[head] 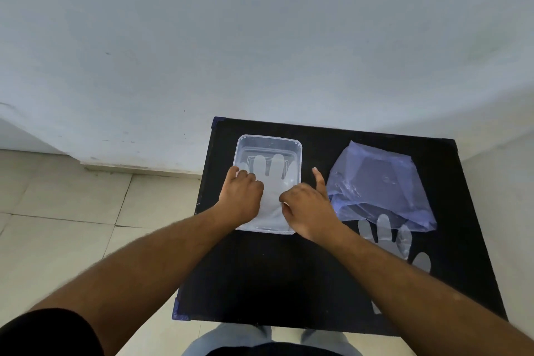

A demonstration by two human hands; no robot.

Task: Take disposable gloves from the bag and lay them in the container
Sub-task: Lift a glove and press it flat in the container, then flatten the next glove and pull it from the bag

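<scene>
A clear plastic container (pixel 297 147) stands on the black table (pixel 260 269), left of centre. A translucent disposable glove (pixel 273 170) lies flat inside it, fingers pointing away from me. My left hand (pixel 241 196) rests on the glove's left side, fingers curled down onto it. My right hand (pixel 307 211) presses the glove's right side, thumb raised. The bluish plastic bag (pixel 378 182) lies to the right of the container. A second clear glove (pixel 390 237) lies on the table just in front of the bag, partly under my right forearm.
The table is small, with blue corner caps (pixel 215 123). A white wall rises behind it and a tiled floor (pixel 72 225) lies to its left. My legs show at the bottom edge.
</scene>
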